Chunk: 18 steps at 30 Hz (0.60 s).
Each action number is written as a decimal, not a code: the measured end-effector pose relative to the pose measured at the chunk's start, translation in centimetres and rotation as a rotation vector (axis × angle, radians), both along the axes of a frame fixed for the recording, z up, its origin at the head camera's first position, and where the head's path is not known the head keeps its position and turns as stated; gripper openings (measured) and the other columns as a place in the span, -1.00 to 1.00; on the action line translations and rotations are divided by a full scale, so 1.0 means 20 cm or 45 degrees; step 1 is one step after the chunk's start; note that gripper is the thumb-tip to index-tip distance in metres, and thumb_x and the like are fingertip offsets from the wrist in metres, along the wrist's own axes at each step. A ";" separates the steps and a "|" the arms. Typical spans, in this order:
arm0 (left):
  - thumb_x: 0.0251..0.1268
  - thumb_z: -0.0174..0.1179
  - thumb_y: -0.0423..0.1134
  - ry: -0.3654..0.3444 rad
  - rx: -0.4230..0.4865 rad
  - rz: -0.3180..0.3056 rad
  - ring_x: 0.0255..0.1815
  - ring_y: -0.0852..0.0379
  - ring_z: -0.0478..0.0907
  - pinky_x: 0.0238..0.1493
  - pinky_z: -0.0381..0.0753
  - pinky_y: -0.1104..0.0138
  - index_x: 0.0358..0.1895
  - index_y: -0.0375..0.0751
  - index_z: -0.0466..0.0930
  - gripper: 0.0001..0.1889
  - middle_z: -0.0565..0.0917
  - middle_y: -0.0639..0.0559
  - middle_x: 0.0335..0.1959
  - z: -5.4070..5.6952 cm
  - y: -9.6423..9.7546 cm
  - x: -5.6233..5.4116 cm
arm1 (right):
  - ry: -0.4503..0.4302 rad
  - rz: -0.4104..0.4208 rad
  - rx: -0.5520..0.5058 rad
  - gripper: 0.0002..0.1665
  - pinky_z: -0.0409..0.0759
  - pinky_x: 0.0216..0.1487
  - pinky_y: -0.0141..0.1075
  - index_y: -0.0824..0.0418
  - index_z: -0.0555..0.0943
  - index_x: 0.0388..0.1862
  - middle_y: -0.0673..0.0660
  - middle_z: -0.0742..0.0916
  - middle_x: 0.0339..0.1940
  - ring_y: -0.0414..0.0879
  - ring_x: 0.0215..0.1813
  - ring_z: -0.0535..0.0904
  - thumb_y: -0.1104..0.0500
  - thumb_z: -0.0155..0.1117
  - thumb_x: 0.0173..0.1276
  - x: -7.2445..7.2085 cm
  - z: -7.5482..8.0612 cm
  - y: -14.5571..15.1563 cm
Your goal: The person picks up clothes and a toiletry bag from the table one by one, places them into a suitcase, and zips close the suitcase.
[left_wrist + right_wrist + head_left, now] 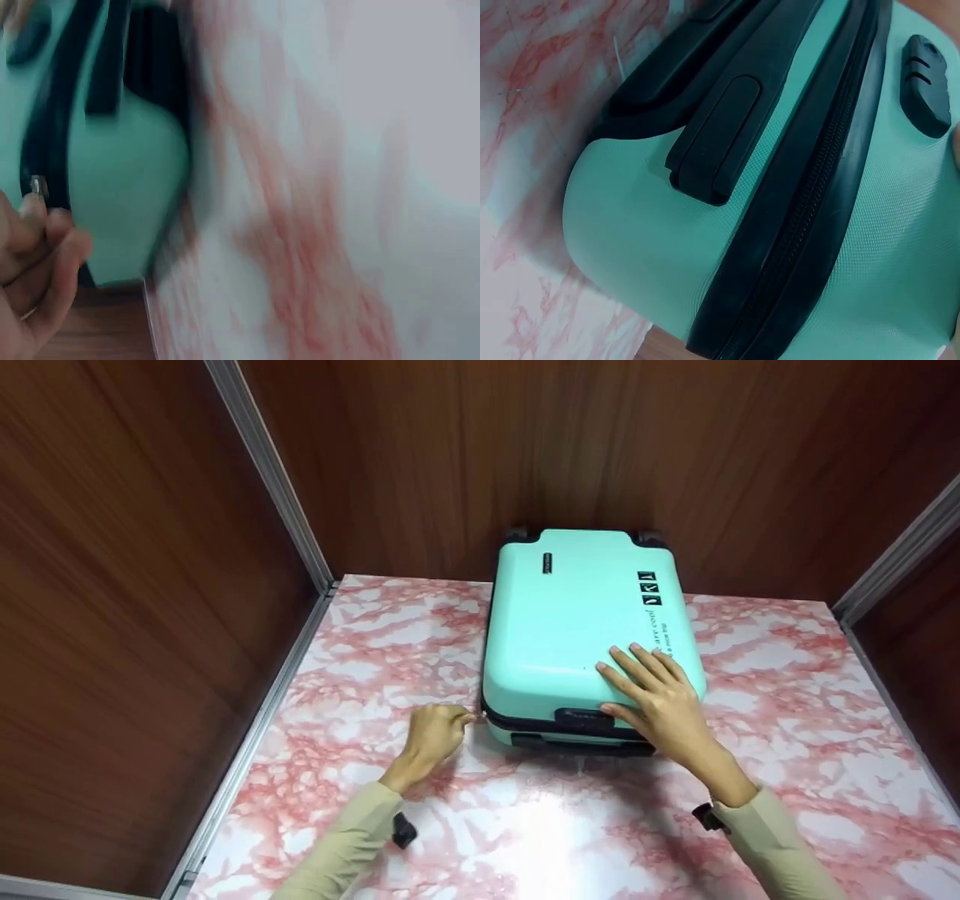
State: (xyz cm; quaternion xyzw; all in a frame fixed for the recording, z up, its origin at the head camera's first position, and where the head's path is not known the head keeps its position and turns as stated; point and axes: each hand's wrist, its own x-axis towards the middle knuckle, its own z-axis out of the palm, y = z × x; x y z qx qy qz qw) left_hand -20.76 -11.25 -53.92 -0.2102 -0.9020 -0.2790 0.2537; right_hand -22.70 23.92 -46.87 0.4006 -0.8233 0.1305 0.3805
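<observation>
A mint-green hard-shell suitcase [562, 615] lies flat on the table against the back panel. At its near left corner my left hand [435, 735] pinches a small metal zipper pull [38, 185] between thumb and fingers. My right hand [664, 709] rests on the near right part of the lid with its fingers spread and straight. The zipper [814, 180] runs between black bands; its teeth look closed along the stretch in the right wrist view. A black combination lock [925, 86] sits on the lid's edge, and a black handle [724, 135] is on the side below.
The table [375, 660] has a red-and-white marbled top. Brown wood-grain panels [420, 457] stand at the back and both sides, joined by metal strips [274, 472]. Black wrist cameras [403, 831] are worn under both forearms.
</observation>
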 end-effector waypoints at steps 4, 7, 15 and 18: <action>0.14 0.40 -0.25 -0.070 0.012 0.033 -0.62 0.06 0.62 -0.51 0.58 0.14 -0.51 -0.12 0.77 -0.89 0.69 0.12 -0.63 -0.01 -0.03 -0.03 | 0.004 0.012 -0.012 -0.35 0.30 0.29 0.18 0.11 0.58 0.31 0.22 0.58 0.31 0.28 0.31 0.46 -0.24 0.12 0.42 0.00 0.00 0.00; 0.17 0.38 -0.27 -0.079 0.016 0.014 -0.61 0.05 0.62 -0.51 0.56 0.13 -0.49 -0.14 0.76 -0.89 0.69 0.11 -0.63 -0.01 -0.02 -0.04 | 0.000 0.018 -0.032 -0.35 0.29 0.29 0.19 0.12 0.58 0.30 0.22 0.59 0.30 0.28 0.31 0.45 -0.24 0.13 0.41 0.00 0.00 0.00; 0.26 0.26 -0.37 0.037 -0.095 -0.010 -0.66 0.05 0.54 -0.64 0.49 0.15 -0.37 -0.22 0.70 -0.94 0.63 0.05 -0.64 -0.03 0.03 0.00 | -0.027 0.007 -0.040 -0.34 0.26 0.31 0.19 0.10 0.56 0.33 0.21 0.56 0.33 0.29 0.34 0.42 -0.25 0.17 0.41 -0.01 -0.01 0.00; 0.22 0.26 -0.37 0.089 -0.122 0.022 -0.68 0.02 0.55 -0.69 0.46 0.15 -0.39 -0.22 0.70 -0.94 0.64 0.02 -0.64 -0.02 0.04 0.01 | -0.030 -0.004 -0.033 -0.33 0.25 0.33 0.18 0.09 0.55 0.34 0.20 0.56 0.34 0.28 0.35 0.42 -0.25 0.18 0.40 -0.01 -0.01 0.00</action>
